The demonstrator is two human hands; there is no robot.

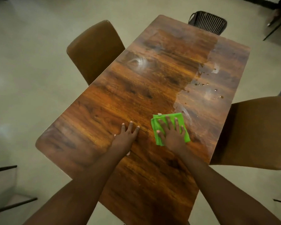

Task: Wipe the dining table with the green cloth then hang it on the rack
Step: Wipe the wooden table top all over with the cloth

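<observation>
A long wooden dining table (136,88) runs away from me. The folded green cloth (177,118) lies flat on it near the right side. My right hand (171,133) presses down on the cloth with fingers spread, covering its middle. My left hand (126,135) rests flat on the bare wood just left of the cloth, fingers apart, holding nothing. A dull film with water drops (216,93) covers the right strip of the tabletop, beginning beside the cloth. No rack is in view.
A brown chair (94,49) stands at the table's left side, another brown chair (256,132) at its right, and a dark slatted chair (208,21) at the far end. Pale glossy floor surrounds the table. Dark furniture legs (13,203) show at lower left.
</observation>
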